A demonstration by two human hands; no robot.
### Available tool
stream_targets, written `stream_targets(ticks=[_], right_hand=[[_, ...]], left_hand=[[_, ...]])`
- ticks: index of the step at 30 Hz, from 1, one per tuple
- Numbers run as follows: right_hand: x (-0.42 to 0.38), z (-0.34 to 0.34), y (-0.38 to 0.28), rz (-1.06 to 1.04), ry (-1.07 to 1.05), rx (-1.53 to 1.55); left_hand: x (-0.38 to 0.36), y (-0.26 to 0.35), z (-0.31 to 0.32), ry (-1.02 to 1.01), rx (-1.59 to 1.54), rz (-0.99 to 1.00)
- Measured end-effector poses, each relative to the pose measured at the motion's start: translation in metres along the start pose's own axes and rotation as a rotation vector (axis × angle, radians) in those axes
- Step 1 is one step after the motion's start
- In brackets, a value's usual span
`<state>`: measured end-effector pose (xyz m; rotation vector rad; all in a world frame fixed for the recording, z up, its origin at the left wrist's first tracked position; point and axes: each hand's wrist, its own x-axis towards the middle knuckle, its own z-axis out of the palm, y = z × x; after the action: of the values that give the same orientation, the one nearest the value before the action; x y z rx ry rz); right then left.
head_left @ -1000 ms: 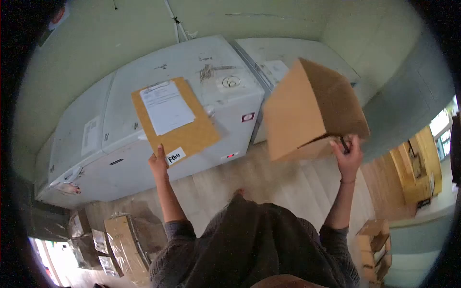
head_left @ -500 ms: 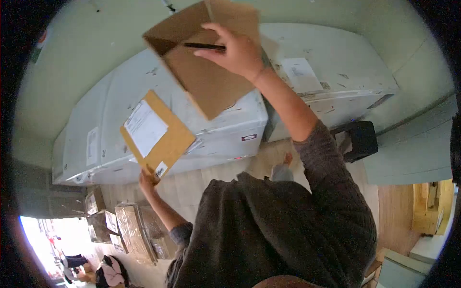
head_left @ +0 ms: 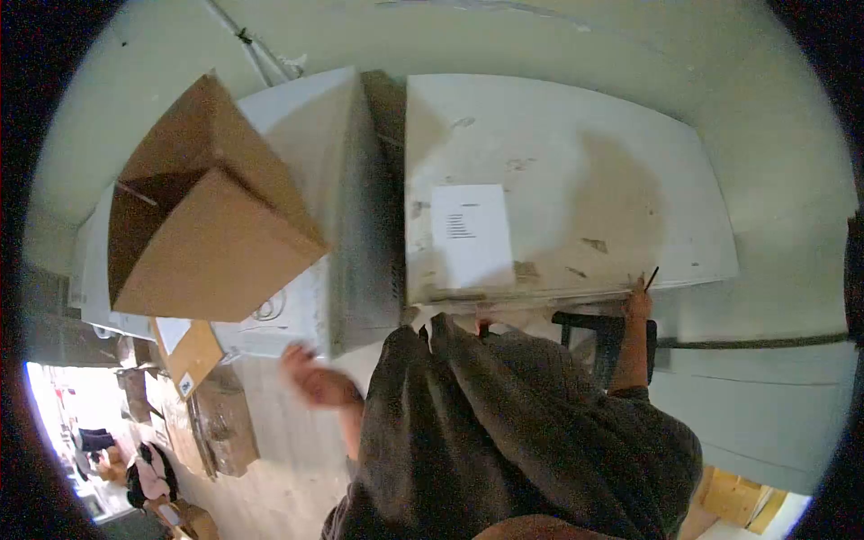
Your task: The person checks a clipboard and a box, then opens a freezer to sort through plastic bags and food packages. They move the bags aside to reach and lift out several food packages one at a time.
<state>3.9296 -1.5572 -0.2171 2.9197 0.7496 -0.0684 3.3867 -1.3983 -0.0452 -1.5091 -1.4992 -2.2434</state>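
My left hand [head_left: 317, 378] is blurred by motion, over the floor in front of the white units, with its fingers apart and nothing seen in it. At the front edge of the right white unit [head_left: 558, 180], my right hand [head_left: 638, 299] holds a thin dark pen [head_left: 652, 278] that points up. An open cardboard box [head_left: 225, 243] sits on the left white unit [head_left: 301, 310]. The brown envelope [head_left: 199, 360] with white labels lies partly under or behind that box. A printed sheet [head_left: 472, 236] lies flat on the right unit.
A dark stool-like object [head_left: 589, 346] stands beside my right forearm. Wrapped cartons [head_left: 225, 427] are on the floor at the lower left. A dark gap [head_left: 389, 180] separates the two white units. Wooden furniture [head_left: 733, 497] shows at the lower right.
The view has turned rightward. My left hand has let go of the envelope. My right hand has moved with the pen from above the box to the right unit's front edge.
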Motion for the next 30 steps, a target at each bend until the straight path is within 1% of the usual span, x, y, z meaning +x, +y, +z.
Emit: stream_targets(ticks=[1, 2, 3, 4, 6, 8, 9, 11, 12, 13, 15, 16, 17, 18, 19, 20, 21, 22, 23, 24, 26, 28, 30], right_hand=[[0.008, -0.007, 0.003, 0.114, -0.088, 0.342], [0.011, -0.014, 0.000, 0.231, -0.174, 0.684], [0.012, -0.020, -0.005, 0.353, -0.259, 1.029], [0.006, -0.025, -0.012, 0.472, -0.337, 1.380], [0.019, -0.027, -0.011, 0.571, -0.426, 1.730], [0.019, -0.017, 0.011, 0.467, -0.541, 1.436], [0.015, -0.023, 0.010, 0.501, -0.526, 1.423], [0.000, -0.063, -0.006, 0.619, -0.472, 1.468], [-0.003, -0.087, -0.005, 0.621, -0.446, 1.455], [-0.004, -0.119, -0.006, 0.577, -0.413, 1.442], [0.011, -0.172, 0.008, 0.306, -0.347, 1.400], [0.028, -0.181, 0.019, 0.203, -0.282, 1.639], [0.046, -0.192, 0.028, 0.098, -0.205, 1.859], [0.040, -0.241, 0.013, -0.009, -0.201, 1.944], [0.048, -0.256, 0.001, -0.227, 0.062, 1.887], [0.057, -0.280, -0.005, -0.345, 0.031, 1.960], [0.064, -0.301, -0.011, -0.472, 0.000, 2.037], [0.069, -0.312, -0.024, -0.458, -0.004, 2.031], [0.071, -0.320, -0.039, -0.488, 0.260, 1.893], [0.080, -0.324, -0.051, -0.515, 0.511, 1.736], [0.111, -0.293, -0.074, -0.436, 0.445, 1.782], [0.152, -0.223, -0.102, -0.420, 0.224, 1.507], [0.174, -0.134, -0.138, -0.524, 0.062, 1.188]], left_hand=[[-0.026, 0.014, 0.028, -0.265, -0.250, -0.084], [-0.029, 0.042, 0.049, -0.664, -0.043, 0.005], [-0.059, 0.035, 0.070, -0.720, -0.196, 0.086], [-0.073, 0.032, 0.075, -0.994, -0.096, 0.097], [-0.114, 0.028, 0.092, -1.270, -0.052, 0.118], [-0.137, 0.035, 0.098, -1.262, -0.090, 0.101], [-0.138, 0.047, 0.101, -1.227, -0.130, 0.089], [-0.134, 0.060, 0.106, -1.180, -0.146, 0.084], [-0.127, 0.063, 0.102, -1.160, -0.064, 0.193], [-0.118, 0.064, 0.101, -1.141, 0.009, 0.308], [-0.104, 0.061, 0.109, -1.115, 0.088, 0.443], [-0.088, 0.063, 0.120, -1.130, 0.120, 0.498], [-0.067, 0.069, 0.139, -1.213, 0.290, 0.688], [-0.051, 0.065, 0.163, -0.989, 0.348, 0.807], [-0.036, 0.062, 0.187, -0.753, 0.416, 0.888], [0.001, 0.088, 0.214, -0.729, 0.386, 1.087], [0.026, 0.102, 0.234, -0.723, 0.392, 1.100], [0.046, 0.116, 0.255, -0.699, 0.404, 1.111], [0.063, 0.127, 0.273, -0.653, 0.365, 1.109], [0.077, 0.134, 0.292, -0.591, 0.286, 1.128], [0.106, 0.136, 0.313, -0.575, 0.298, 1.171], [0.115, 0.144, 0.328, -0.568, 0.367, 1.167], [0.122, 0.152, 0.346, -0.521, 0.491, 1.174]])
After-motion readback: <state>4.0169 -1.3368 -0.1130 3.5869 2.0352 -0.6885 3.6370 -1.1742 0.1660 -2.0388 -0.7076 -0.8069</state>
